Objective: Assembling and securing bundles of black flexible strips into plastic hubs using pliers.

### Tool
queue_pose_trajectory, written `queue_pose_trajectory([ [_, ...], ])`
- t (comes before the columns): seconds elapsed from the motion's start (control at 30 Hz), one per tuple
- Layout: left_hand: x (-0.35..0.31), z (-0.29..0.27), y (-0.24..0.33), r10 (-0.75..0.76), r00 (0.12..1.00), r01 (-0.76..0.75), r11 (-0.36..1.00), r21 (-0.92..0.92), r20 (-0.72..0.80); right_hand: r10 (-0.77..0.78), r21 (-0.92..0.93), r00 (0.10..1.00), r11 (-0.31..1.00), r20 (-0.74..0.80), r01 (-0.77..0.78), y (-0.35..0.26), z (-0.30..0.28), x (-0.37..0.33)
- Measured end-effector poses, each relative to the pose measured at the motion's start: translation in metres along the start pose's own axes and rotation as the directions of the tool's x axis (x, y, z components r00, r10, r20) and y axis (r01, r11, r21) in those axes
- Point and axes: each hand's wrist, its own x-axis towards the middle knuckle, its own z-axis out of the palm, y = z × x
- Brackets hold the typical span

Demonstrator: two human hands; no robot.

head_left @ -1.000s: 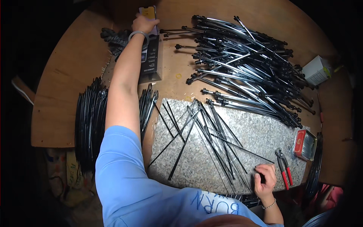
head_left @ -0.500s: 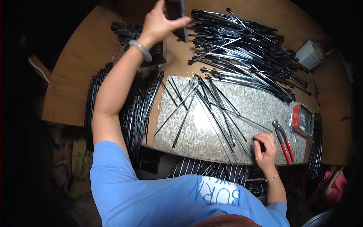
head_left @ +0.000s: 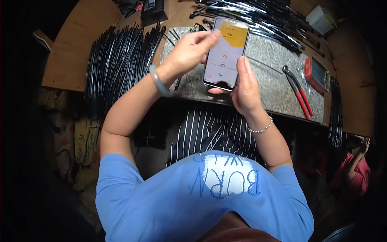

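A smartphone (head_left: 225, 54) with a lit screen is held upright between my two hands, over the speckled stone slab (head_left: 268, 88). The screen shows a yellow patch at the top, a small red symbol and a small green symbol. My left hand (head_left: 192, 51) grips the phone's upper left edge, its thumb over the front and its fingers partly hidden. Cupped round the lower right edge is my right hand (head_left: 246, 88), with a fingertip showing under the bottom. The phone and hands cover most of the thin black rods on the slab.
Red-handled pliers (head_left: 297, 92) lie on the slab's right side, near a red box (head_left: 316, 74). Bundles of black rods (head_left: 121, 64) stand at left; a heap of shiny black rods (head_left: 258, 20) lies behind. A dark box (head_left: 154, 11) and white box (head_left: 321, 20) sit farther back. Another person's pink sleeve (head_left: 354, 173) shows at right.
My left hand has brought the phone from the back of the table to in front of me. My right hand has risen from the slab's front edge and taken hold of the phone. The view has tilted down.
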Motion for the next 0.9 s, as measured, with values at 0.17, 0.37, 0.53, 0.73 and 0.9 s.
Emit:
queue_pose_trajectory([
  [0.17, -0.035, 0.011, -0.006, 0.056, 0.998, -0.061, 0.950, -0.307, -0.024, 0.007, -0.058, 1.000, 0.998, 0.024, -0.006, -0.006, 0.004, -0.020],
  [0.37, -0.055, 0.017, -0.011, 0.141, 0.987, -0.159, 0.929, -0.334, -0.078, -0.142, -0.174, 0.964, 0.968, 0.226, 0.183, 0.004, 0.000, -0.043],
  [0.53, -0.069, 0.021, -0.013, 0.139, 0.983, -0.174, 0.906, -0.385, -0.117, -0.101, -0.143, 0.964, 0.980, 0.244, 0.139, 0.002, 0.004, -0.054],
  [0.73, -0.080, 0.022, -0.016, 0.171, 0.962, -0.238, 0.907, -0.348, -0.211, -0.079, -0.104, 0.966, 0.989, 0.248, 0.108, 0.005, 0.007, -0.058],
  [0.9, -0.087, 0.016, -0.021, 0.190, 0.953, -0.260, 0.914, -0.312, -0.237, -0.068, -0.110, 0.952, 0.988, 0.298, 0.105, 0.005, 0.009, -0.058],
])
